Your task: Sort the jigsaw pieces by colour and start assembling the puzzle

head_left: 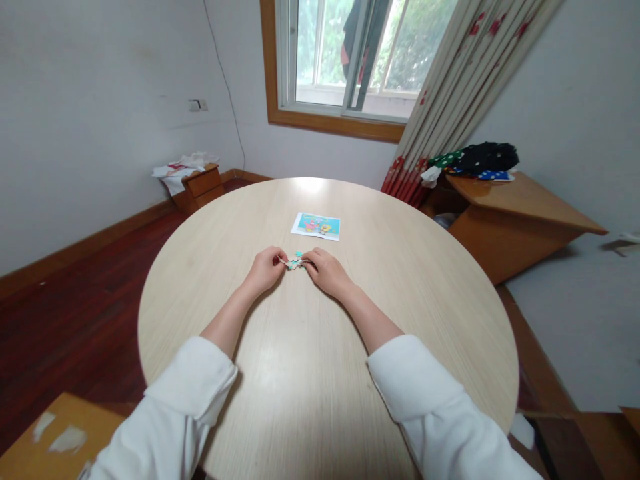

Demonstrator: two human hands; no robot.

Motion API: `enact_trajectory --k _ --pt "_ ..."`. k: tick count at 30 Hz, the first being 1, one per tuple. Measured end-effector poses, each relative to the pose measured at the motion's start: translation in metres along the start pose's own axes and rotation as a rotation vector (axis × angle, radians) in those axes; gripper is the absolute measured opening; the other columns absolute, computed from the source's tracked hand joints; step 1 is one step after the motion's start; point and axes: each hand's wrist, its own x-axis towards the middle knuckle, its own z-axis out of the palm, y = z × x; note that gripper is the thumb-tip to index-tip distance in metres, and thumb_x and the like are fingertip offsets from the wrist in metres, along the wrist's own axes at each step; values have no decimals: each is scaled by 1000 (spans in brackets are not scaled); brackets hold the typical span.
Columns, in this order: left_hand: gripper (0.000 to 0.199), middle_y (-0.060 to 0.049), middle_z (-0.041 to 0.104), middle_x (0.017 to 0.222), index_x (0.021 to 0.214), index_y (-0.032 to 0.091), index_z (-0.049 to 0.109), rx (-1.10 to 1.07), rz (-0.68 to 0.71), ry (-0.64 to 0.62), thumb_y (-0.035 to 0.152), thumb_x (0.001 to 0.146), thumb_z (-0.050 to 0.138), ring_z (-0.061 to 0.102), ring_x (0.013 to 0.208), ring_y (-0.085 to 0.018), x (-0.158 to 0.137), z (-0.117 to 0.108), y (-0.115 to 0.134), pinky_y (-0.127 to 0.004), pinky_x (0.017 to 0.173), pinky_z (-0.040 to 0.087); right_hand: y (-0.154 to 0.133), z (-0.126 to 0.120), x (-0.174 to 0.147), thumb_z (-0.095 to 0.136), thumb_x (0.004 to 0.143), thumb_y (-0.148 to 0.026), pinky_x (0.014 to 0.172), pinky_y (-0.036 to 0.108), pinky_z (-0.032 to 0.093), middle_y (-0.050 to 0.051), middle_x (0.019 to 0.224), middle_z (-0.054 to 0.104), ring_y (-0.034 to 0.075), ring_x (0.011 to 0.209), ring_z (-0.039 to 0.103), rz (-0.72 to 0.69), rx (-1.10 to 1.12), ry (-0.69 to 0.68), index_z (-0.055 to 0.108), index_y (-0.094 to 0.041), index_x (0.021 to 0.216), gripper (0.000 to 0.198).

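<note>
My left hand (267,269) and my right hand (326,271) meet near the middle of the round table, a small gap between them. Both pinch small jigsaw puzzle pieces (295,263), which look white and teal with knobbed edges. The fingers of each hand are closed on the pieces from either side. Fingers cover part of the pieces, and I cannot tell how many there are or whether they are joined. Just beyond the hands a printed picture card (316,227) lies flat, with pink and yellow cartoon figures on blue.
The pale wooden round table (300,400) fills the middle. Left of it stands a small drawer unit (204,185) with cloths on top. A wooden cabinet (520,220) with clothes (480,160) is at the right. A cardboard box (60,433) sits at lower left.
</note>
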Motion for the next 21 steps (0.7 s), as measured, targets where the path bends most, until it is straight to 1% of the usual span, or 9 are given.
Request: enact_trajectory --k 4,6,9,11,14,17,19,21 --pt "11 3 52 58 62 16 56 -85 -56 56 9 60 49 48 58 -11 2 -1 3 -24 58 38 1 -4 1 42 91 -19 79 26 40 7 99 64 16 91 57 41 55 68 59 -17 101 19" --pt "11 3 53 58 63 16 56 -117 -72 79 10 59 48 48 58 -11 3 -2 4 -23 57 38 -1 -8 3 41 92 -23 76 25 40 6 94 66 16 86 58 82 66 91 59 -17 99 20" --pt "9 2 55 60 63 16 56 -148 -81 102 12 60 48 50 58 -11 4 -2 4 -24 58 38 -5 -17 8 42 92 -28 70 24 38 6 83 66 15 76 58 128 41 91 61 -16 89 22" --pt "8 2 56 61 63 16 55 -157 -81 106 13 60 49 50 59 -12 4 -2 4 -24 58 39 -7 -24 12 44 91 -28 68 24 37 6 79 66 15 74 57 131 23 71 62 -15 81 25" --pt "6 2 56 61 63 16 55 -155 -84 99 13 60 50 51 59 -12 4 -2 3 -25 59 40 -9 -35 16 44 90 -24 68 24 38 7 78 66 15 73 57 138 5 17 63 -13 78 25" --pt "6 2 55 61 63 16 55 -145 -84 98 13 60 50 51 60 -12 3 -2 4 -25 59 40 -8 -48 18 44 89 -17 72 24 40 8 85 69 15 80 59 125 -19 -58 65 -13 84 23" --pt "6 1 56 62 63 16 55 -140 -82 103 13 60 50 51 60 -12 3 -2 4 -25 60 40 -6 -57 18 44 88 -15 78 25 41 8 93 69 17 87 61 116 -26 -150 67 -13 89 23" --pt "6 2 56 62 64 16 55 -138 -86 106 13 60 51 51 60 -12 3 -3 4 -25 60 40 -3 -65 15 46 87 -16 82 27 42 8 101 69 18 93 61 123 -35 -271 67 -15 96 23"
